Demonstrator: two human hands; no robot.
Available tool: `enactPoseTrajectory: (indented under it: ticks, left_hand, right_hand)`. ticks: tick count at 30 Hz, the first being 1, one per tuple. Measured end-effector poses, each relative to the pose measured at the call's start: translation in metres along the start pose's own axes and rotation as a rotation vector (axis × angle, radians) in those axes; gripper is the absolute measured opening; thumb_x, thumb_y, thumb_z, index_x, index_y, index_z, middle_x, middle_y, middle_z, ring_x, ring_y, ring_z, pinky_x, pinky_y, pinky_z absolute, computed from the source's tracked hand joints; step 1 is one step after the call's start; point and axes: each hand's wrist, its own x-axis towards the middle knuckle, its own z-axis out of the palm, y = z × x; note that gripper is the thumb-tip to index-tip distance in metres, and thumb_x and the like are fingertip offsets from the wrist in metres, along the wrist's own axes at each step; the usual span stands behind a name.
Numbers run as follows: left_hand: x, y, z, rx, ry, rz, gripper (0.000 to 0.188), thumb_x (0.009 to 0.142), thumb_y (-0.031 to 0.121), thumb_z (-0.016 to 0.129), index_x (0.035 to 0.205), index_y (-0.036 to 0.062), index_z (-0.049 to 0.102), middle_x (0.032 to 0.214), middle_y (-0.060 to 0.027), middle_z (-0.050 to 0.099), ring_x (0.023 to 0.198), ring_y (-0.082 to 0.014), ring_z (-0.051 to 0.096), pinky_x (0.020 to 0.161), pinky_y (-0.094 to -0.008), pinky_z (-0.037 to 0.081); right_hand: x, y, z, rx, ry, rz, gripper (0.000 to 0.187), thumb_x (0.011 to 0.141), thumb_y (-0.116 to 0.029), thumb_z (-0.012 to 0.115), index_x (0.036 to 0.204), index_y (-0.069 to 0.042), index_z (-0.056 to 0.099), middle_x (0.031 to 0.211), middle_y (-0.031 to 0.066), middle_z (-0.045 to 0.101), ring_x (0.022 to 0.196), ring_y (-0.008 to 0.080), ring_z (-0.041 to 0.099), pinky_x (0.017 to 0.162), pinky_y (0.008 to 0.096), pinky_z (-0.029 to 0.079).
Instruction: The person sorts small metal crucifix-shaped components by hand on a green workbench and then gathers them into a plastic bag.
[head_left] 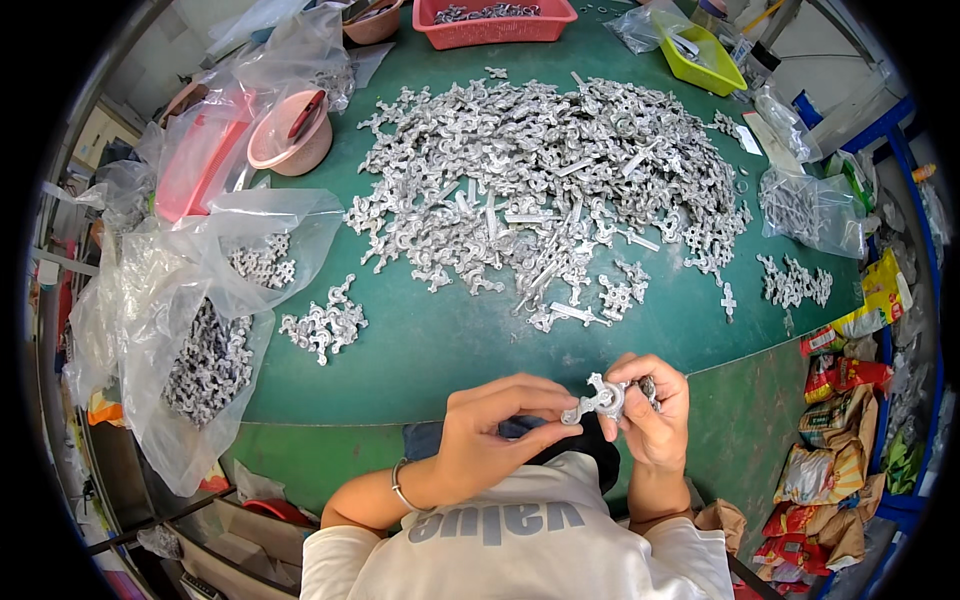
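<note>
Close to my body, just off the table's near edge, I hold a small silver metal casting with rounded, cross-like arms. The fingertips of my left hand pinch its left arm. My right hand grips the right side between thumb and fingers. More grey metal shows among the right fingers, partly hidden, and I cannot tell if it is a separate piece. Beyond my hands, a broad heap of similar castings covers the middle of the table. A smaller cluster of castings lies to the left, another group to the right.
The green table carries a clear plastic bag of castings at left and another bag at right. A pink bowl, a red basket and a yellow-green basket stand farther back. Colourful packets crowd the right side.
</note>
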Motion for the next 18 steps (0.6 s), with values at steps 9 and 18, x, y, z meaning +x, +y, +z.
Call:
enactPoseTrajectory:
  ticks: [9,18]
  left_hand:
    - [0.000,0.002,-0.008,-0.475,-0.004,-0.545,0.013,0.081,0.003,0.061,0.087,-0.0088,0.060,0.075,-0.0122,0.064,0.062,-0.0146,0.063,0.057,-0.0219,0.051]
    - [-0.001,0.002,-0.012,-0.569,-0.087,-0.604,0.015,0.083,0.008,0.059,0.087,-0.0072,0.060,0.074,-0.0121,0.064,0.062,-0.0145,0.062,0.056,-0.0228,0.050]
  right_hand:
    - [0.000,0.001,0.002,-0.025,0.024,0.000,0.016,0.085,-0.009,0.055,0.089,0.006,0.057,0.075,0.0128,0.057,0.054,0.0143,0.053,0.047,0.0231,0.041]
    - [0.002,0.001,0.008,0.013,0.027,0.013,0.016,0.085,-0.010,0.055,0.087,0.006,0.054,0.076,0.0132,0.057,0.053,0.0133,0.052,0.047,0.0222,0.040]
